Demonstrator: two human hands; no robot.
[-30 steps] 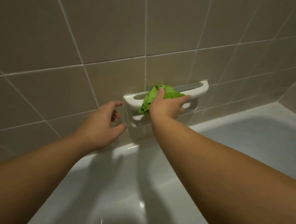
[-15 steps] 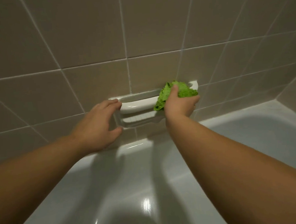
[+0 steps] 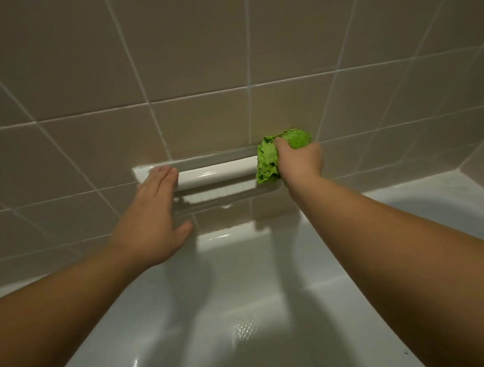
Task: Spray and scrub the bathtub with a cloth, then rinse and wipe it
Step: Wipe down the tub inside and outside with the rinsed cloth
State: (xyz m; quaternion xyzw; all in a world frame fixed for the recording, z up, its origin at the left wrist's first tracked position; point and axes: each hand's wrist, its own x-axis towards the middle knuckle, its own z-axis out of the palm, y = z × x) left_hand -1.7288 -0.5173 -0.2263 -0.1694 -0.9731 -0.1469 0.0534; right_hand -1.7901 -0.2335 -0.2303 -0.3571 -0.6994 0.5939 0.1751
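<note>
A: Where is the cloth (image 3: 278,155)?

B: Bunched in the right hand (image 3: 300,161) at the right end of the white wall handle (image 3: 214,172), above the bathtub (image 3: 243,311); that grip curls round it.

A: And the left hand (image 3: 149,217)?

B: Flat, fingers straight on the handle's left end, holding nothing.

A: Handling?

B: Likely soft and light; a full-fist hold on the wad suits it, since the glossy surfaces look slippery

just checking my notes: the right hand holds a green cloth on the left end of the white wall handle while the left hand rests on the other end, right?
Not quite. The head view shows the right hand holding the green cloth on the handle's right end; the left hand rests on the left end.
</note>
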